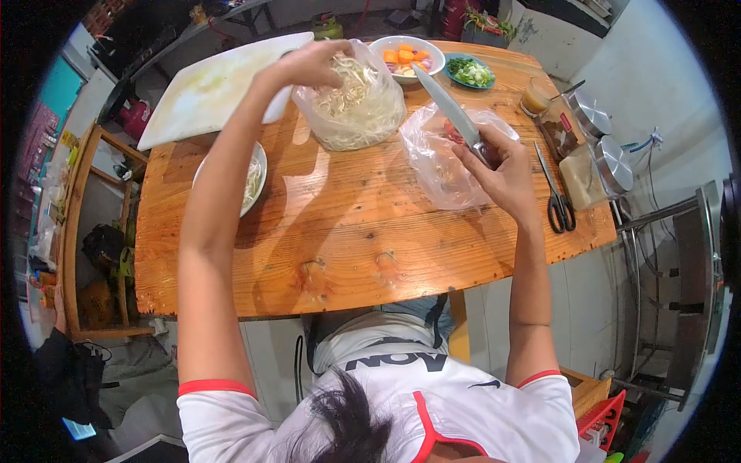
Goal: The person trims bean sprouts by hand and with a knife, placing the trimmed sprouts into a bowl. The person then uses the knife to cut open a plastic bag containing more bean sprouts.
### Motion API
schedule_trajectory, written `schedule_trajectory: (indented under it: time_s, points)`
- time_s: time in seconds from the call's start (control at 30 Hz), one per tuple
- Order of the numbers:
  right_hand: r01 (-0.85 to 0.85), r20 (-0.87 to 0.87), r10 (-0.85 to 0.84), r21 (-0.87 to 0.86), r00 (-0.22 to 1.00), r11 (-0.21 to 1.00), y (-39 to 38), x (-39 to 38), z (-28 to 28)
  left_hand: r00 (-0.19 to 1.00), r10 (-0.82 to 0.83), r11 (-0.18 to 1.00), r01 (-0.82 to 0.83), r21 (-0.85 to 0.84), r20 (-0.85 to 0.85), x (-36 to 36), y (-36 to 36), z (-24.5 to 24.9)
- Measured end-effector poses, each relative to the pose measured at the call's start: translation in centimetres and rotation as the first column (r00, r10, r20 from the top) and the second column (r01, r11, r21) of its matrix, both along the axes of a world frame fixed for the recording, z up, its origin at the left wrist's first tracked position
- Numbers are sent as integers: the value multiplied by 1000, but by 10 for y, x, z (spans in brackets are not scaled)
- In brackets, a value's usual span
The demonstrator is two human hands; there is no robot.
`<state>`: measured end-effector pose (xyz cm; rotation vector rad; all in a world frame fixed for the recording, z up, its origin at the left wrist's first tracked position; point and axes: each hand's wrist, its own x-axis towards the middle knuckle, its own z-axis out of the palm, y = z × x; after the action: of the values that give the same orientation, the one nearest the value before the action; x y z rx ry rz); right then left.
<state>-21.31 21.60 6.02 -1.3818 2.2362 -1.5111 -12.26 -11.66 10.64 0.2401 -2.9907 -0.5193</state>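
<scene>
My right hand [502,166] is closed around the dark handle of a large knife [451,106], its blade pointing up and to the left. Beneath it lies a clear plastic bag [436,174] with something red inside. My left hand [318,65] reaches over the open top of a plastic bag of bean sprouts [351,108]; its fingers are bent at the sprouts, and whether they hold any is unclear. A white bowl [262,174] with sprouts stands partly behind my left forearm. The white cutting board [216,89] lies at the back left.
On the wooden table [347,247], a bowl of cut vegetables [407,59] and a blue plate of chopped greens [469,71] stand at the back. Black scissors [557,202], a glass [535,99] and containers [583,177] line the right edge.
</scene>
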Motion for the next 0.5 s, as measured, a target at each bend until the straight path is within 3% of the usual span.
schedule_trajectory:
  time_s: [0.07, 0.2, 0.3, 0.4, 0.5]
  points:
    - [5, 9, -5, -6, 1000, 1000, -1, 3, 1, 999, 38, 997, -38, 66, -4, 9, 3, 16]
    - [-9, 9, 9, -20, 1000, 1000, -4, 1, -2, 1000, -5, 1000, 5, 18, -18, 14, -3, 32]
    - [-10, -47, 9, -15, 999, 1000, -4, -1, -4, 996, 86, 996, -86, 22, 12, 20, 1, 36]
    - [0, -5, 0, -38, 1000, 999, -3, 1, -4, 996, 72, 997, -74, -37, -59, 21, -6, 34]
    - [16, 31, -16, 13, 999, 1000, -1, 0, -2, 993, 31, 998, -24, 59, -118, 29, 0, 46]
